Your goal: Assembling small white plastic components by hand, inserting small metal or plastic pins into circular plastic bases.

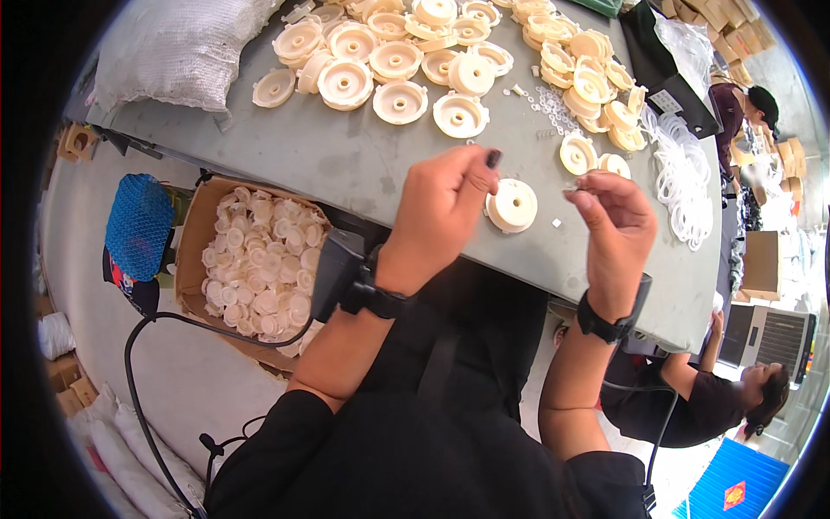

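My left hand point(443, 208) is closed over the table's near edge, thumb pressed against the curled forefinger. The thumb's tip looks dark; anything pinched there is too small to make out. To its right my right hand point(618, 221) pinches thumb and forefinger together at a tiny item I cannot identify. Between the hands a cream round plastic part point(516, 208) with a central hole lies on the grey table point(346, 164). Near the right hand sits a tiny white square piece point(557, 223). Both wrists wear black straps.
Cream round parts point(399, 102) pile up at the back, beside small white rings point(553, 105) and white tubing loops point(679, 177). A white woven sack point(177, 56) lies far left, a black box point(661, 65) far right. Below left, a carton point(192, 259) holds pale discs. Two people are at right.
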`<action>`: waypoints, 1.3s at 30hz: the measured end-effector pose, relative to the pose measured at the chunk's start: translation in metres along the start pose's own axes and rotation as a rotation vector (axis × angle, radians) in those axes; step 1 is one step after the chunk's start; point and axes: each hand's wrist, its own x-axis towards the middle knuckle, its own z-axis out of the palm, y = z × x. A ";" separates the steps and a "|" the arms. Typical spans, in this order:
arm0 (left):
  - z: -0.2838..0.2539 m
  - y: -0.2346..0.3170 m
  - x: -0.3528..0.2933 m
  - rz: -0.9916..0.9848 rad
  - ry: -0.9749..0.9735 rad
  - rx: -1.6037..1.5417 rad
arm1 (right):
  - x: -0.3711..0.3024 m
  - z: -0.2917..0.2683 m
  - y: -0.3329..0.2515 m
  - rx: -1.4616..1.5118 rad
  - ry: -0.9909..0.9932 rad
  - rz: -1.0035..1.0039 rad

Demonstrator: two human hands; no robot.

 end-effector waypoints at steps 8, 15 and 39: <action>-0.014 -0.022 0.016 0.250 -0.033 0.787 | 0.001 -0.015 0.009 -0.180 -0.023 0.169; -0.010 -0.030 0.011 0.220 -0.003 0.826 | -0.010 -0.014 0.028 -0.127 0.011 0.252; 0.029 0.007 -0.015 -0.247 -0.170 -0.715 | -0.036 0.020 -0.006 0.043 0.037 0.040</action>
